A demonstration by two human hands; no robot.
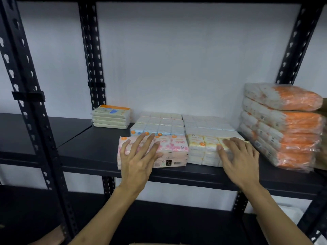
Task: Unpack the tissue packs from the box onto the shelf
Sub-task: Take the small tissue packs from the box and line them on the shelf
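A pink flowered tissue pack (174, 151) lies at the front of the black shelf (92, 149). My left hand (138, 160) rests on its left part with fingers spread and straight. Beside it on the right lies a yellow tissue pack (201, 149), and my right hand (238, 160) lies flat on its right end, fingers straight. Behind them lie a blue tissue pack (157, 127) and a pale white one (208, 124). The box is not clearly in view.
A stack of cream tissue packs (111, 117) sits at the back left. A tall stack of orange-and-white packs (283, 124) fills the shelf's right end. Black perforated uprights (30, 96) stand at the left. A lower shelf (159, 220) lies below.
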